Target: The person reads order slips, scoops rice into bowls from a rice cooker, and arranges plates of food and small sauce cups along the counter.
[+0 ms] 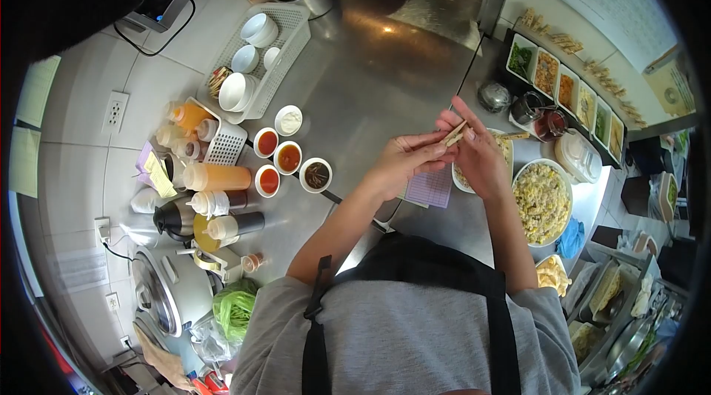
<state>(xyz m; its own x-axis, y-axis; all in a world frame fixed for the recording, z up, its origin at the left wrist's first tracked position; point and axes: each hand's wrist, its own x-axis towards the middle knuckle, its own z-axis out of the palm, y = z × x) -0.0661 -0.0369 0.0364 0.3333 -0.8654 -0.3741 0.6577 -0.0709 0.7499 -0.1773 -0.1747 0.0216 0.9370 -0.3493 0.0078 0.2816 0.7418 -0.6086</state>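
In the head view my left hand (pixel 416 158) pinches a small, pale, folded dumpling wrapper (pixel 455 133) between thumb and fingers. On its other side, my right hand (pixel 480 156) holds the same piece with the thumb, its index finger stretched out. Whatever lies inside the fold is hidden. Below the hands are a purple-and-white paper pad (pixel 429 186) and a partly covered dish (pixel 506 150) of pale food. A large bowl (pixel 569 206) of chopped yellow-green mixture stands beside my right forearm. Nearer my body is a dish of yellowish pieces (pixel 552 275).
Small sauce bowls (pixel 316 175) stand left on the steel counter (pixel 370 61). Behind them are squeeze bottles (pixel 215 176) and a grey basket (pixel 285 61) of white bowls. A black rack of food trays (pixel 566 87), jars (pixel 549 124) and a blue cloth (pixel 570 238) line the right.
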